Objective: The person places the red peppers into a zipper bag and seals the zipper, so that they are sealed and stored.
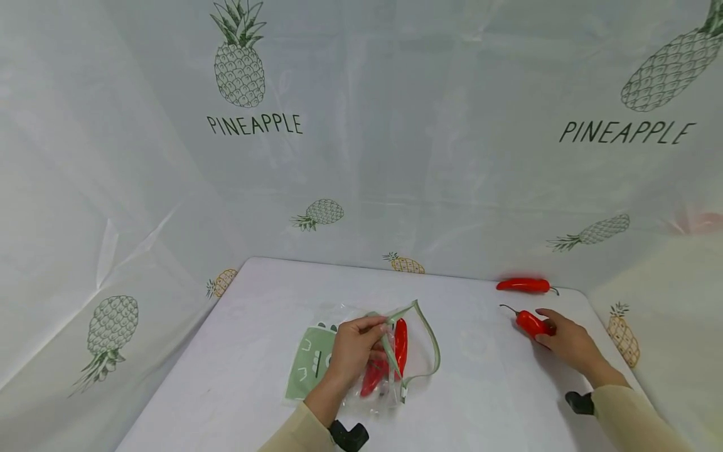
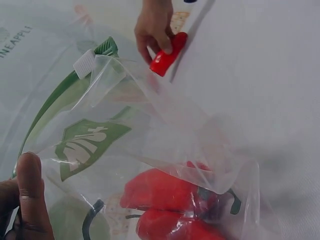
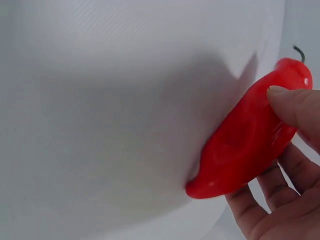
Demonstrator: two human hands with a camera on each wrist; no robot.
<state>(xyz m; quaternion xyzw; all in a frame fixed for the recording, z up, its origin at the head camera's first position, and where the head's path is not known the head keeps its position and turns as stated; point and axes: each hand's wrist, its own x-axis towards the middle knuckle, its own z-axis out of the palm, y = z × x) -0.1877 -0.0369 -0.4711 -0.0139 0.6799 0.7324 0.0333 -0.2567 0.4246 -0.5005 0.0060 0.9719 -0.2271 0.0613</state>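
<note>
My left hand (image 1: 354, 351) pinches the green-edged rim (image 1: 436, 351) of a clear zip bag (image 1: 309, 367) with a green printed face. The bag's mouth gapes to the right. Inside it lie red chili peppers (image 2: 160, 190), their green stems showing through the plastic in the left wrist view. A white slider (image 2: 84, 63) sits at one end of the zip. Off to the right, my right hand (image 1: 572, 342) grips another red chili pepper (image 3: 245, 140) between thumb and fingers. That pepper's thin stem points away from the palm in the head view.
One more red chili pepper (image 1: 522, 285) lies at the far right edge of the white table (image 1: 474, 389). Behind and beside the table hangs a pale sheet (image 1: 407, 125) printed with pineapples.
</note>
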